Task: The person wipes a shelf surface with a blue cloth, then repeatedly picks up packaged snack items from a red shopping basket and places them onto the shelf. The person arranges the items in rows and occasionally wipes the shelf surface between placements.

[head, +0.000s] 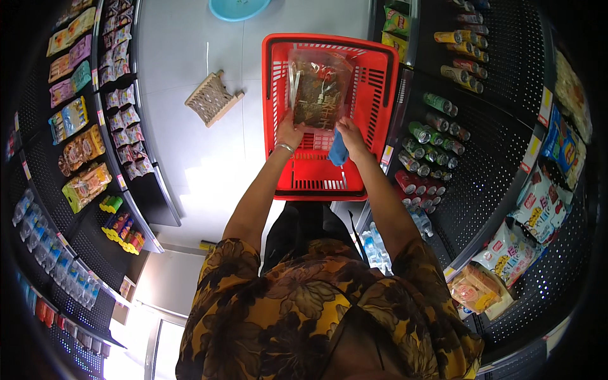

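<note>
Over a red plastic shopping basket (328, 192) is a clear plastic package of brown food (319, 92) that bears writing. My left hand (289, 132) grips its lower left corner, the thumb on the front. At the package's lower right corner, my right hand (350, 135) is closed on a blue cloth (338, 149). Whether the right fingers also pinch the package cannot be told. Part of a red and white item shows in the basket beneath the package.
Shelves with drink cans (422, 133) and snack bags (541, 204) run along the right. On the left, shelves hold packaged bread (83, 142) and water bottles (57, 256). A small wooden stool (213, 99) and a light blue basin (239, 10) stand on the floor ahead.
</note>
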Demonstrator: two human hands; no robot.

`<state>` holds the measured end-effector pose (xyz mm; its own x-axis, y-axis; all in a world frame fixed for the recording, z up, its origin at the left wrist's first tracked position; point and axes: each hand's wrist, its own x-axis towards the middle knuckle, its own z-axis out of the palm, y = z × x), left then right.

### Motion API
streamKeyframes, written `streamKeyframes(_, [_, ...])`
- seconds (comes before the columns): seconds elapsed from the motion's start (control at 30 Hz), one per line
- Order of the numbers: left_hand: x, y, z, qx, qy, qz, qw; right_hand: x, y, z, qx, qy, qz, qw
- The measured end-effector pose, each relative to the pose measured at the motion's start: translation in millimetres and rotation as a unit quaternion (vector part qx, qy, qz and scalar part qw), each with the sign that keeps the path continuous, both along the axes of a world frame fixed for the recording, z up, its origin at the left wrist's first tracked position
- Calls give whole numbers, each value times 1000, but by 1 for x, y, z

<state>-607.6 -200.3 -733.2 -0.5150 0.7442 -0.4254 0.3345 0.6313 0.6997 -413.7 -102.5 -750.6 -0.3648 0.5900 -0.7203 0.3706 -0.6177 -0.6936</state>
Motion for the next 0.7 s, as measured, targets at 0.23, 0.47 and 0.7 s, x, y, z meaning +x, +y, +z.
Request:
streamKeyframes(0.23, [6,-2,-5,-44,-24,12,999,-16,-1,-17,-31,-29,-18,999])
streamKeyframes(0.47, [9,1,-5,-78,-5,22,997,-19,6,-16,-30,-120,28,992])
streamKeyframes(0.7, [5,5,0,-95,-26,43,994,0,16,-1,-90,-106,19,990])
